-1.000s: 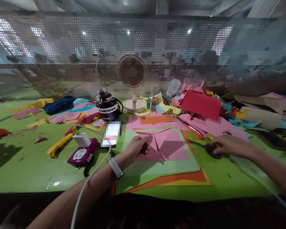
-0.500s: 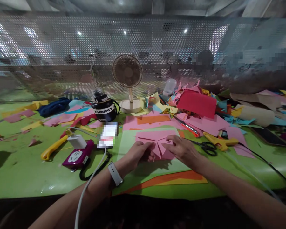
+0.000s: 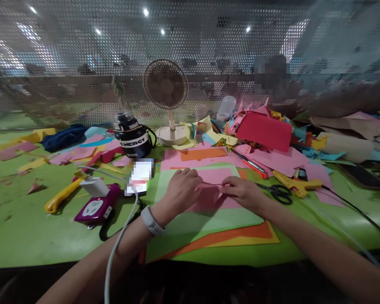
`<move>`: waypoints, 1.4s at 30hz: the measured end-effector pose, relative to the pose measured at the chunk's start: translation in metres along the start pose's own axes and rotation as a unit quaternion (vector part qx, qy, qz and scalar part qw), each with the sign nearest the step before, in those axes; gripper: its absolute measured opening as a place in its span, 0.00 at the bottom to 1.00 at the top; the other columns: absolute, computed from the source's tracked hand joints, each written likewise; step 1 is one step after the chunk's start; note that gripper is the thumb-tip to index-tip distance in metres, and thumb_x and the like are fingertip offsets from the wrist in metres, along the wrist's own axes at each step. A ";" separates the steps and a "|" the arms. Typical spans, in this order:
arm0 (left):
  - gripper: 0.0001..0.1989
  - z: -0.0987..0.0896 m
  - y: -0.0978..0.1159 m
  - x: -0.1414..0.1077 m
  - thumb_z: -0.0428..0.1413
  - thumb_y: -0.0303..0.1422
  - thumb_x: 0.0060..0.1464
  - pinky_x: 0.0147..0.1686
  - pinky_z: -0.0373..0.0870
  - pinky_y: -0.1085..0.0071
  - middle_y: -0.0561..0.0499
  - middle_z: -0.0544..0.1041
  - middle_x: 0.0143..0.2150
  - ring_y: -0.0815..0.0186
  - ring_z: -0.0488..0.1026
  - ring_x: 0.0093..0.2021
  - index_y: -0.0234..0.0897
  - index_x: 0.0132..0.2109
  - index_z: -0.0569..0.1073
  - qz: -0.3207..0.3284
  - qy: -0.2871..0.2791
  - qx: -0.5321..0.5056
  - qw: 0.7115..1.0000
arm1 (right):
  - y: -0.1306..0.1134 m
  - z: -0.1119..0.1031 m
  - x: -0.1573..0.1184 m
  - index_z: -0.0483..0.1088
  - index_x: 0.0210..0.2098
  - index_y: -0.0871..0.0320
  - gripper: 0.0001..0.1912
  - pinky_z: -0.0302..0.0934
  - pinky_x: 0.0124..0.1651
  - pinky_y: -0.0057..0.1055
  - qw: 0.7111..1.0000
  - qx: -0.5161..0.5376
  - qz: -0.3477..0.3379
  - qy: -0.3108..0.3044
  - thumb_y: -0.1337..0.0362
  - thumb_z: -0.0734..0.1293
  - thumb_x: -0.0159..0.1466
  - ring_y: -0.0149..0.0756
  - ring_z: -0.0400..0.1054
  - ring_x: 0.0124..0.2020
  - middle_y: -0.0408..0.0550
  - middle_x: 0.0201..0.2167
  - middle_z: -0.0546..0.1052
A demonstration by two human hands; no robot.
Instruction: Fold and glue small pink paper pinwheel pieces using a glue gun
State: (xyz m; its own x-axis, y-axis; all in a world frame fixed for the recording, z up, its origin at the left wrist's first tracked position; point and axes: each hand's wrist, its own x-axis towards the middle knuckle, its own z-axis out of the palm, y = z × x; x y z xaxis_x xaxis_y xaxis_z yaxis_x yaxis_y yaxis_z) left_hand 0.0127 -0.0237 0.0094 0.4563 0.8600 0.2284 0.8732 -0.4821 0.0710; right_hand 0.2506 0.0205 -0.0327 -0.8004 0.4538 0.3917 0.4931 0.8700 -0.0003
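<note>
- Well, our left hand (image 3: 182,192) curls its fingers closed on the left side of the paper (image 3: 209,193), pink, thin and sharply creased; our right hand (image 3: 244,194) pinches its right side, fingertips nearly together.
- We have the paper over a flat pink sheet (image 3: 213,174); that lies on a wider, matte green sheet (image 3: 236,221), with orange card (image 3: 259,231) poking out below.
- To our right, looped black scissors (image 3: 280,194) lie near a smooth yellow glue gun (image 3: 299,185); behind stands a round, finely grilled fan (image 3: 167,85).
</note>
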 end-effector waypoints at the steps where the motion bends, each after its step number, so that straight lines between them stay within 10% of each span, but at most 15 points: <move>1: 0.08 0.003 0.001 0.001 0.55 0.34 0.57 0.42 0.66 0.60 0.45 0.77 0.39 0.55 0.71 0.42 0.36 0.39 0.77 -0.005 -0.008 0.019 1.000 | 0.002 0.000 0.000 0.77 0.40 0.54 0.12 0.61 0.31 0.26 1.000 0.008 0.003 -0.001 0.71 0.63 0.64 0.35 0.71 0.37 0.51 0.40 0.77; 9: 0.12 0.022 -0.001 0.006 0.52 0.26 0.57 0.44 0.66 0.65 0.46 0.76 0.45 0.60 0.70 0.44 0.37 0.47 0.74 0.013 -0.020 -0.017 1.000 | 0.009 0.000 0.001 0.77 0.42 0.55 0.12 0.66 0.42 0.32 0.991 0.135 0.023 0.003 0.68 0.62 0.66 0.38 0.71 0.43 0.52 0.40 0.77; 20: 0.09 0.035 0.000 0.005 0.50 0.28 0.60 0.41 0.68 0.65 0.45 0.73 0.38 0.59 0.69 0.41 0.34 0.41 0.75 0.030 -0.032 -0.005 0.999 | -0.014 0.001 0.019 0.78 0.30 0.57 0.15 0.63 0.38 0.32 0.889 0.307 0.340 -0.012 0.54 0.66 0.62 0.37 0.70 0.34 0.48 0.31 0.75; 30: 0.10 0.031 0.004 0.006 0.51 0.27 0.58 0.42 0.69 0.63 0.44 0.73 0.39 0.57 0.69 0.41 0.34 0.44 0.75 0.026 -0.046 -0.008 0.999 | -0.011 0.011 0.022 0.77 0.33 0.57 0.10 0.64 0.42 0.35 0.846 0.374 0.380 0.008 0.58 0.67 0.59 0.39 0.73 0.37 0.48 0.35 0.79; 42: 0.08 0.037 0.002 0.006 0.52 0.29 0.57 0.40 0.69 0.63 0.44 0.73 0.38 0.58 0.69 0.40 0.33 0.41 0.74 0.037 -0.031 -0.010 0.999 | -0.015 0.006 0.033 0.71 0.31 0.60 0.05 0.55 0.22 0.23 0.791 0.451 0.412 -0.040 0.69 0.68 0.53 0.28 0.67 0.22 0.39 0.19 0.71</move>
State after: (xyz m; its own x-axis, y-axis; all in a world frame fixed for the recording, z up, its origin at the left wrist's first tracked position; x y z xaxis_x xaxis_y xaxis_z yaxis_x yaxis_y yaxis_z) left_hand 0.0231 -0.0134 -0.0251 0.5298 0.8302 0.1737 0.8334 -0.5475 0.0749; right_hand 0.2146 0.0239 -0.0250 -0.3707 0.9178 -0.1423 0.4429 0.0400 -0.8957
